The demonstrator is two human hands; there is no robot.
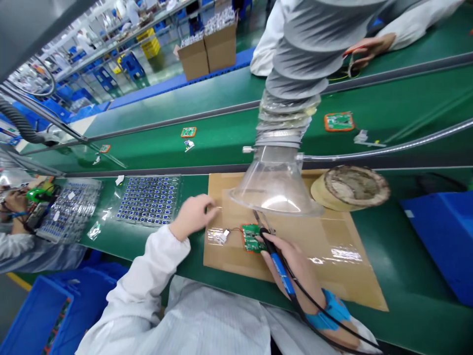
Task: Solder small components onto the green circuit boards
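Note:
My right hand [295, 256] is closed round a soldering iron [279, 268] with a blue and black handle. Its metal tip points away from me, beyond a green circuit board [251, 237] with an orange edge. The hand's fingers cover the board's right side. Thin wires run from the board to a small white part [223, 236] at its left. My left hand [194, 216] hovers by the left edge of the cardboard sheet [232, 264], fingers curled, with a gap between thumb and forefinger; nothing shows in it.
A clear fume hood [275, 185] hangs over the cardboard. Behind it stands a round brown-rimmed container [351, 190]. Left lies a tray of small blue parts [150, 199]; right, a blue bin [443, 241]. More boards [339, 121] lie on the green belt. A co-worker's hand [369, 49] is opposite.

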